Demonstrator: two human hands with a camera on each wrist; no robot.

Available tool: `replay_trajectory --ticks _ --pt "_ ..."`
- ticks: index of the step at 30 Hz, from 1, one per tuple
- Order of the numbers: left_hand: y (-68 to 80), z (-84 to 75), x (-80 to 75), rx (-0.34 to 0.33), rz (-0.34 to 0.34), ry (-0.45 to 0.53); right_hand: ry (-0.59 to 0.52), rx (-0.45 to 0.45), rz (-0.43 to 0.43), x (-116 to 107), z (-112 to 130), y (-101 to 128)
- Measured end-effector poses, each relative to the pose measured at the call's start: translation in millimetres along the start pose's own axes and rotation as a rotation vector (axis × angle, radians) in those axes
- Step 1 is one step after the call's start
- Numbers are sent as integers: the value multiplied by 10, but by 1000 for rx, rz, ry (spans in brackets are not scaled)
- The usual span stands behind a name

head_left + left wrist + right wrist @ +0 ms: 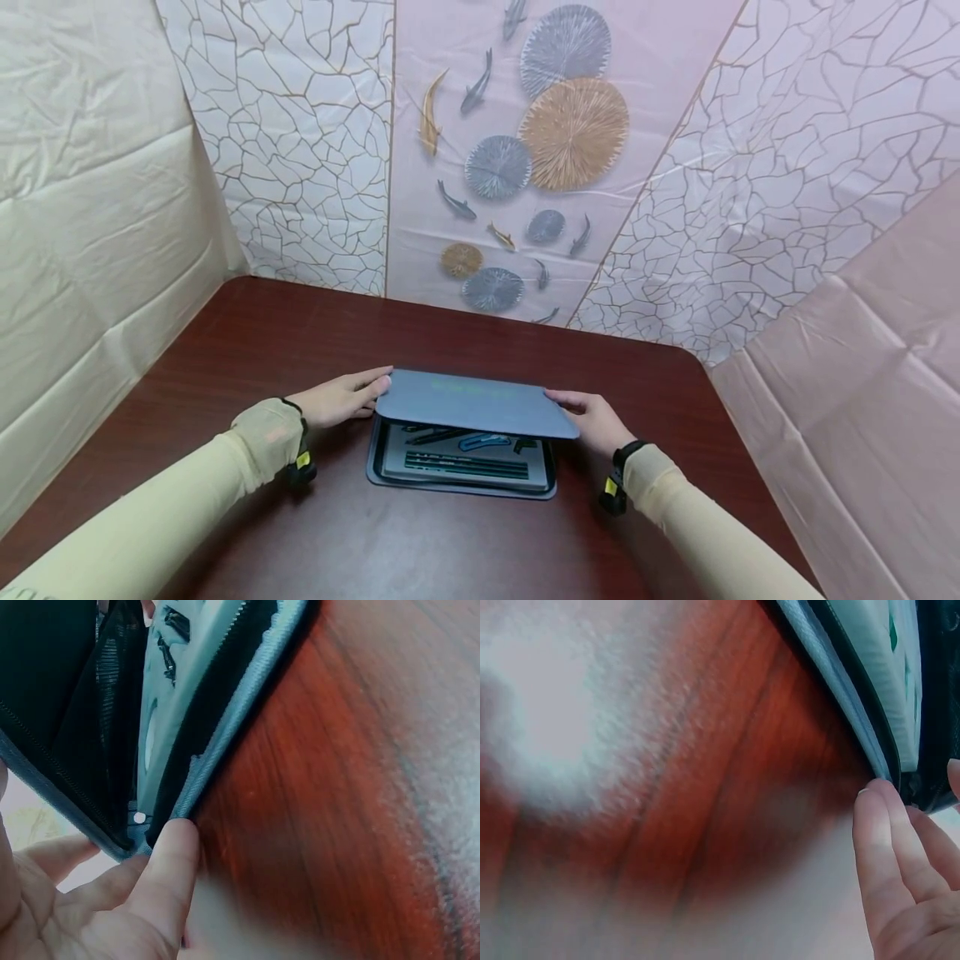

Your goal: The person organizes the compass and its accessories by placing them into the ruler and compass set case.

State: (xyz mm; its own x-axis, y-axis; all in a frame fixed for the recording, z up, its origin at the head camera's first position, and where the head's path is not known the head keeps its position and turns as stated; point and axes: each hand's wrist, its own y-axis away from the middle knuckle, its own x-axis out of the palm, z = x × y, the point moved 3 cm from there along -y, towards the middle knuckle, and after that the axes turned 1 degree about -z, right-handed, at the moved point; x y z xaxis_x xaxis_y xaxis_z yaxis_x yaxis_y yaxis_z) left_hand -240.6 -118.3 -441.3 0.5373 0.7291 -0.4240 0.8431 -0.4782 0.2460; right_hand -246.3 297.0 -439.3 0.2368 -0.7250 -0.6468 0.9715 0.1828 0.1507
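A grey-blue zippered pencil case point(461, 492) lies on the table, its lid point(472, 404) tilted partway up and hinged at the far side. Under the lid several dark pencils point(467, 465), a blue utility knife point(483, 442) and small dark tools sit in a pale insert point(191, 645). At the far left corner my left hand point(341, 400) holds the case, thumb by the lid edge and a fingertip against the zipped base rim. My right hand point(592, 418) holds the far right corner, its fingers point(892, 832) touching the base edge. The lid hides the insert's back part.
The dark red-brown wooden table point(315, 533) extends around the case. A patterned cloth point(300, 142) hangs behind its far edge, and plain pale cloths point(82, 225) stand at both sides. A black band with a small device point(302, 467) is on each wrist.
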Motion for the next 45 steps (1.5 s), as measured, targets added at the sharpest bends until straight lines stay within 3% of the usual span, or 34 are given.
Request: replay_trajectory --ticks 6,10,18,27,38,45 --pt "25 -21 3 24 -42 -174 14 -22 -2 57 -10 50" --pt "28 -32 11 43 -61 -223 59 -16 -38 97 -2 74" --pt "26 -9 113 60 -94 -172 -20 93 -80 166 19 116" --pt "30 -35 194 31 -139 -125 -28 58 -81 188 -11 103" --pt "-61 21 8 40 -141 -106 -111 6 -56 203 124 -68" --pt "-99 68 -52 34 -137 -107 -94 29 -64 236 120 -198"
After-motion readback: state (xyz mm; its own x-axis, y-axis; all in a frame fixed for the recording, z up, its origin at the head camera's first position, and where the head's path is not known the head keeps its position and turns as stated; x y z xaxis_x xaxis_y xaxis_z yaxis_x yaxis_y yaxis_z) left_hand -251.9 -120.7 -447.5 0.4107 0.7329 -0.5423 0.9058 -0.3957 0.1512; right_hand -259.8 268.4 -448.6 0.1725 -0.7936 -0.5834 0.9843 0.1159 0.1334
